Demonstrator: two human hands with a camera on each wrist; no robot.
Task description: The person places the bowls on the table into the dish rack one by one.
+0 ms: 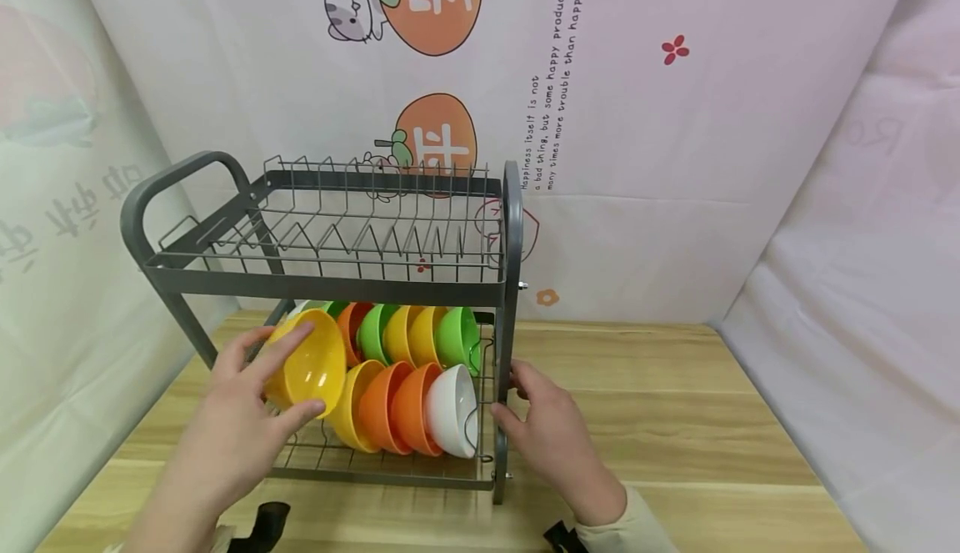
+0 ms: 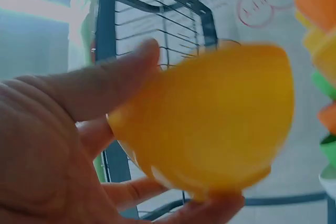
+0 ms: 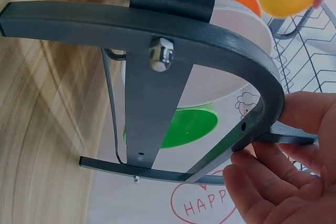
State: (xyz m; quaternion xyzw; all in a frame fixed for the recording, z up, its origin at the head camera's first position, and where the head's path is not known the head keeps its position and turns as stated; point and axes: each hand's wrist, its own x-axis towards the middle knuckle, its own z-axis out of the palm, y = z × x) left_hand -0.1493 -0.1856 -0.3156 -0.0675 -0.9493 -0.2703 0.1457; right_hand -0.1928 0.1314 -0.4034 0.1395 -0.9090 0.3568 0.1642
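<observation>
My left hand (image 1: 228,424) grips a yellow bowl (image 1: 318,369) by its rim, thumb on one side and fingers on the other. This bowl is tilted, its hollow facing the head camera, at the left end of the front row on a grey two-tier dish rack (image 1: 330,287). In the left wrist view the bowl (image 2: 210,119) hides part of the rack behind it. At the rack's right side my right hand (image 1: 553,432) holds the upright post (image 1: 507,344). The right wrist view has the thumb and fingers around the dark frame (image 3: 270,95) there.
On the lower tier, a front row has yellow, orange (image 1: 384,407) and white (image 1: 450,411) bowls standing on edge. Green (image 1: 457,338), yellow and orange bowls line up behind. The upper tier is wire slots (image 1: 360,240). A wooden table (image 1: 637,403) lies beneath, with printed white cloth (image 1: 637,136) around.
</observation>
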